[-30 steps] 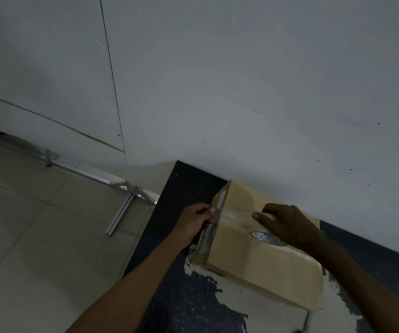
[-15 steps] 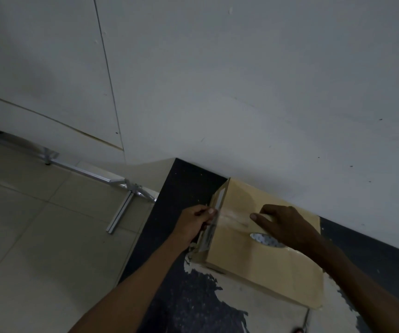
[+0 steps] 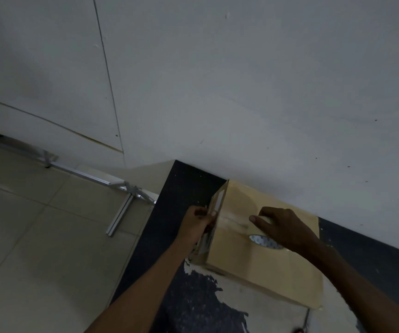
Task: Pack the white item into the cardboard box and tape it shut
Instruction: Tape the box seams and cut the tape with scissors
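Observation:
A closed cardboard box (image 3: 261,265) lies on a dark, worn tabletop (image 3: 189,306) against the wall. A strip of clear tape (image 3: 232,222) runs across the box's top toward its left edge. My left hand (image 3: 197,224) pinches the tape's end against the box's left side. My right hand (image 3: 287,229) grips the tape roll (image 3: 263,241) on the box's top, fingers curled over it. The white item is not visible.
A pale wall (image 3: 241,92) rises right behind the box. Left of the table is a tiled floor (image 3: 37,236) with a metal frame (image 3: 121,195) lying on it. A small reddish object (image 3: 298,330) shows at the bottom edge.
The right hand has drawn the tape roll slightly right along the box top, lengthening the strip. The left hand stays at the box's left edge.

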Motion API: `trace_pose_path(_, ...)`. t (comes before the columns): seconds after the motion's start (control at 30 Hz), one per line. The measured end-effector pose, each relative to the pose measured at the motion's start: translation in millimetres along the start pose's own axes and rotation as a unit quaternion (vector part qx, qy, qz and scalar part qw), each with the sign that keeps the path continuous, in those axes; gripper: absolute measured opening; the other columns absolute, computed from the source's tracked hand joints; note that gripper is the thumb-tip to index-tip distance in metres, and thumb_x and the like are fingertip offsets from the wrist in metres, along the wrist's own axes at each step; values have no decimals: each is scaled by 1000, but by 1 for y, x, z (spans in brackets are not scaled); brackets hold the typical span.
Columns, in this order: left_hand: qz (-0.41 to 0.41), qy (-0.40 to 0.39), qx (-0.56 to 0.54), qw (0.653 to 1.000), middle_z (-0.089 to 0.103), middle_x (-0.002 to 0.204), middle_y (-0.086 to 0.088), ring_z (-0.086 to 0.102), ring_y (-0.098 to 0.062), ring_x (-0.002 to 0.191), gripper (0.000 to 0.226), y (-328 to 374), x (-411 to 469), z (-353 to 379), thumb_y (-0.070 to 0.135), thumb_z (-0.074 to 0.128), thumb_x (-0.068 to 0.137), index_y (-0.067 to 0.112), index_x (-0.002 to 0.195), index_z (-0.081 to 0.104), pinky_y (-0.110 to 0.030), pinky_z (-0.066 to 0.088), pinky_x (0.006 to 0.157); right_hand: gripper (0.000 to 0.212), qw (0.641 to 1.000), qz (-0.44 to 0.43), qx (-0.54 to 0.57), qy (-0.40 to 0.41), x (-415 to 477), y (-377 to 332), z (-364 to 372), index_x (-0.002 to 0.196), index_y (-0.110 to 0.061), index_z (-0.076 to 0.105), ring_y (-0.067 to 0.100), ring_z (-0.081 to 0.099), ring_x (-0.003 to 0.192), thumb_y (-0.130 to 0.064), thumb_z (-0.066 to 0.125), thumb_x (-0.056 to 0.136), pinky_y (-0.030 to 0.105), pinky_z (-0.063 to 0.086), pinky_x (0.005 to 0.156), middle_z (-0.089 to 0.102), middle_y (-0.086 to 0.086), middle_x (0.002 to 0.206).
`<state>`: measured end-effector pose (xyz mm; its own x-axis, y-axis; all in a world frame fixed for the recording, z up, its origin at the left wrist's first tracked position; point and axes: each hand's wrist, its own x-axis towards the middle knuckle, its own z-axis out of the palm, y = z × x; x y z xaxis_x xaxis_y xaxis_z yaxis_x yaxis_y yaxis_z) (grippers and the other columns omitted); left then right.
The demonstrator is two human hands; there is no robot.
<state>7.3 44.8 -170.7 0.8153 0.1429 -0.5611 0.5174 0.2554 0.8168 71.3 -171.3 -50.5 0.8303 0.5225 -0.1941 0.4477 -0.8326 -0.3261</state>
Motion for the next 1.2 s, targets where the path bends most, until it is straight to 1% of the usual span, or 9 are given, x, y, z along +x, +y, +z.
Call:
trace_pose_path(0.1, -16, 5, 20, 1000, 59, 100, 1, 57, -10, 87, 41, -7, -3, 0, 39, 67, 90, 8, 115, 56, -19, 44, 66, 48, 1000, -3, -4, 2, -1, 1, 2, 78, -22, 62, 2, 57, 59, -64, 41, 88, 21, 40, 54, 60, -6, 64)
trace_pose_path(0.27, -124, -34, -19, 992, 62, 113, -12, 61, -30, 104, 38, -15, -2, 9, 53, 61, 89, 20, 108, 59, -49, 51, 95, 41, 1000, 0, -11, 1, -1, 2, 3, 76, -22, 60, 1, 54, 57, -58, 46, 92, 19, 37, 53, 58, -7, 62)
trace_pose_path(0.4, -33, 116, 21, 992, 60, 117, -15, 57, -24, 97, 17, -10, -1, 12, 9, 58, 95, 9, 111, 58, -34, 48, 80, 32, 1000, -4, -9, 4, 0, -1, 5, 74, -27, 54, -1, 48, 52, -52, 50, 94, 20, 34, 52, 49, -13, 57)
trace_pose_path(0.47, 54, 163, 27, 985, 58, 117, -10, 58, -23, 103, 18, 3, -14, 13, 7, 51, 98, 14, 112, 58, -27, 44, 78, 30, 1000, -5, -6, 3, 0, -1, 6, 75, -28, 53, -3, 47, 52, -50, 50, 94, 22, 34, 52, 47, -15, 57)
trace_pose_path(0.6, 124, 52, 58, 989, 54, 125, 12, 53, -5, 112, 34, 19, -53, 33, 36, 34, 105, 27, 134, 50, -21, 42, 90, 31, 1000, -2, 14, 3, -2, 0, 4, 70, -32, 48, 1, 47, 51, -51, 49, 95, 26, 34, 53, 46, -10, 55)
trace_pose_path(0.73, 198, 9, 166, 966, 28, 153, 14, 30, -3, 139, 54, -11, -67, 45, 34, 34, 105, 26, 156, 16, -15, 24, 110, 35, 1000, -18, 17, 12, -3, -1, 1, 63, -38, 38, 8, 47, 47, -55, 41, 95, 29, 34, 52, 44, -4, 49)
trace_pose_path(0.9, 188, 56, 187, 963, 41, 151, 3, 42, -15, 136, 50, -17, -64, 47, 29, 34, 105, 29, 154, 21, -20, 33, 105, 47, 999, -17, 33, 1, -5, 8, -1, 61, -29, 45, 7, 48, 45, -60, 36, 95, 28, 35, 50, 49, -2, 49)
trace_pose_path(1.07, 193, 42, 151, 969, 36, 153, 5, 36, -11, 140, 49, -20, -66, 45, 24, 37, 105, 26, 152, 26, -18, 29, 110, 61, 995, -30, 91, 10, -11, 18, -4, 62, -10, 42, 6, 37, 45, -61, 35, 94, 23, 27, 50, 37, -4, 49)
trace_pose_path(1.2, 161, 42, 110, 980, 35, 153, 8, 32, -7, 139, 48, -18, -65, 46, 24, 39, 105, 25, 152, 29, -18, 26, 111, 57, 997, -40, 64, 17, -14, 32, -3, 62, -15, 47, 6, 40, 44, -59, 35, 97, 26, 32, 50, 42, -3, 50)
